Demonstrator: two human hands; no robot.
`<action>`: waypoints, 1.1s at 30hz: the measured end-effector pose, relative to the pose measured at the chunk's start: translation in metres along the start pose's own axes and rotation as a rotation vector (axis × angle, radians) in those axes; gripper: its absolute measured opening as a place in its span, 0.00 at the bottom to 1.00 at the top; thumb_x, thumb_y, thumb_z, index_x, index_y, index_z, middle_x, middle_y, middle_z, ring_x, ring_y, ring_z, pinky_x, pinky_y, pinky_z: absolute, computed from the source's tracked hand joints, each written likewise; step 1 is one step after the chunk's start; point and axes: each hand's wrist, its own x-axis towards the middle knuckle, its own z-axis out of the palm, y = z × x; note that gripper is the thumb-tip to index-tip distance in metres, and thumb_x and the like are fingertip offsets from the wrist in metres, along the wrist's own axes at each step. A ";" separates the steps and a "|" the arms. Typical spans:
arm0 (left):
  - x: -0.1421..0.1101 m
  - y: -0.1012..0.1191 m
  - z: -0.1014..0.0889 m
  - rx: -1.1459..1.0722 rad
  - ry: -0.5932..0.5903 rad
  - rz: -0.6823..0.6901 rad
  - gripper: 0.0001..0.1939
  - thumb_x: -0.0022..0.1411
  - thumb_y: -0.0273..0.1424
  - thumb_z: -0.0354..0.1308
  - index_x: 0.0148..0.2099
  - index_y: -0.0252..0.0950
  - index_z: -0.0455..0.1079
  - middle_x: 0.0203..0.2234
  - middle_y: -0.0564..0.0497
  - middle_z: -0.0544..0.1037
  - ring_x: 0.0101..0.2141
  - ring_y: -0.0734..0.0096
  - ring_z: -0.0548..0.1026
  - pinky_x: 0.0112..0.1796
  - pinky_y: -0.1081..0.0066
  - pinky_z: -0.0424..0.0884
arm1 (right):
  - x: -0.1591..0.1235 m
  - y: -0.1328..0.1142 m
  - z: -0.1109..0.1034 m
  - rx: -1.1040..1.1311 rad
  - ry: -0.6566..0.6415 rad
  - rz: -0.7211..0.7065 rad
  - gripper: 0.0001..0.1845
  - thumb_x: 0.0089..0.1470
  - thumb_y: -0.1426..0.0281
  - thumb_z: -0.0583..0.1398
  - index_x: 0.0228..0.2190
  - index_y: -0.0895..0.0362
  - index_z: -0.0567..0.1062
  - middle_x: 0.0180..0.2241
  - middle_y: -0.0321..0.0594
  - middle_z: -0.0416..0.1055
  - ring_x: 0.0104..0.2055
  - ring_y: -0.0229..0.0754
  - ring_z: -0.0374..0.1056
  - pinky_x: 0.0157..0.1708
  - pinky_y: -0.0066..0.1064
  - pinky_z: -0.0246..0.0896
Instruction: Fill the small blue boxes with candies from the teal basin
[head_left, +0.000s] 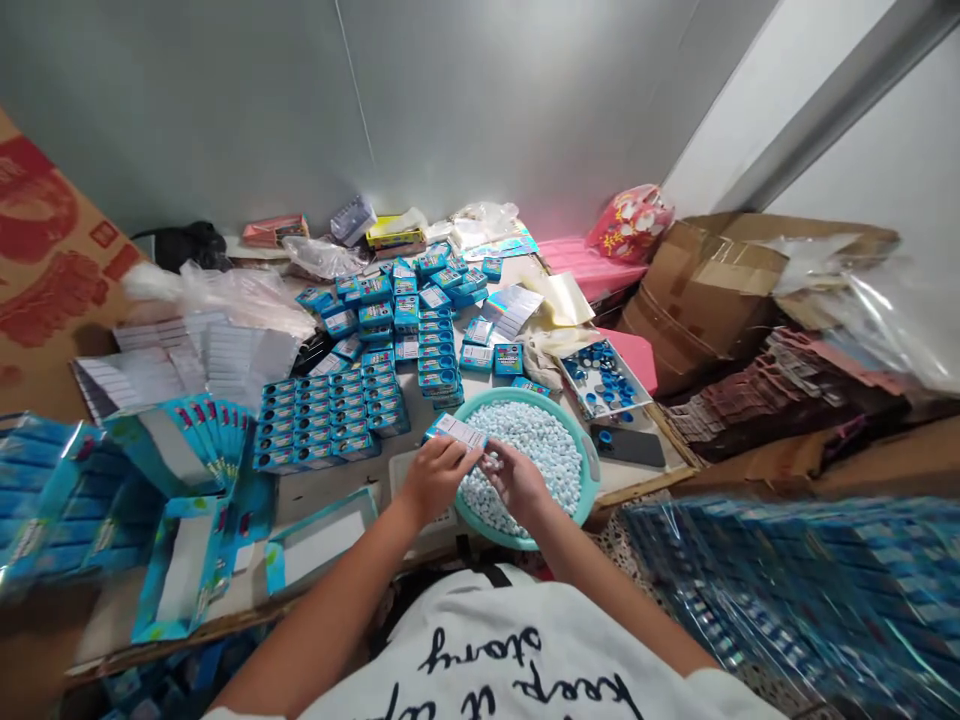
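Observation:
My left hand (439,470) is closed around a small blue-and-white carton (459,432), its printed panel facing up. It holds the carton over the left rim of a round turquoise basin (589,490). My right hand (517,482) is at the carton's right end, fingers curled together above the small white pellets (544,430) that fill the basin. A few pellets show at its fingertips; the palm is partly hidden. Beyond the basin lies a loose pile of similar blue cartons (405,310). Neat rows of cartons (322,420) stand to the left.
A shallow tray (637,395) of blue caps and a dark phone (630,447) lie right of the basin. Open blue display boxes (322,540) sit at the front left. Plastic-wrapped stacks (810,590) flank the right side. A cardboard box (697,290) stands behind.

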 end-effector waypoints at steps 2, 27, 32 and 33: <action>0.005 0.004 0.004 0.009 -0.050 -0.008 0.18 0.65 0.25 0.53 0.56 0.39 0.71 0.38 0.45 0.76 0.41 0.60 0.72 0.43 0.61 0.70 | 0.000 -0.002 -0.007 0.026 0.039 0.025 0.06 0.44 0.71 0.66 0.29 0.54 0.76 0.33 0.37 0.78 0.38 0.40 0.73 0.43 0.31 0.71; -0.089 -0.049 -0.007 -0.716 -0.033 -1.121 0.30 0.42 0.28 0.68 0.51 0.34 0.71 0.49 0.41 0.77 0.51 0.47 0.74 0.52 0.55 0.69 | 0.005 -0.028 -0.048 -1.390 -0.080 -0.765 0.17 0.59 0.62 0.52 0.41 0.55 0.77 0.45 0.46 0.75 0.50 0.50 0.69 0.54 0.46 0.61; -0.041 -0.045 -0.125 -0.767 0.292 -0.845 0.23 0.60 0.38 0.62 0.56 0.37 0.68 0.54 0.46 0.72 0.56 0.57 0.70 0.57 0.52 0.64 | 0.001 -0.030 -0.050 -1.461 -0.132 -0.821 0.17 0.59 0.62 0.53 0.41 0.55 0.78 0.45 0.47 0.75 0.50 0.51 0.69 0.55 0.47 0.61; -0.040 -0.045 -0.145 -0.797 0.397 -0.806 0.21 0.64 0.39 0.58 0.56 0.36 0.68 0.54 0.46 0.72 0.54 0.59 0.71 0.55 0.52 0.66 | 0.000 -0.031 -0.052 -1.470 -0.140 -0.831 0.17 0.59 0.62 0.53 0.41 0.55 0.78 0.45 0.48 0.75 0.50 0.51 0.69 0.55 0.47 0.61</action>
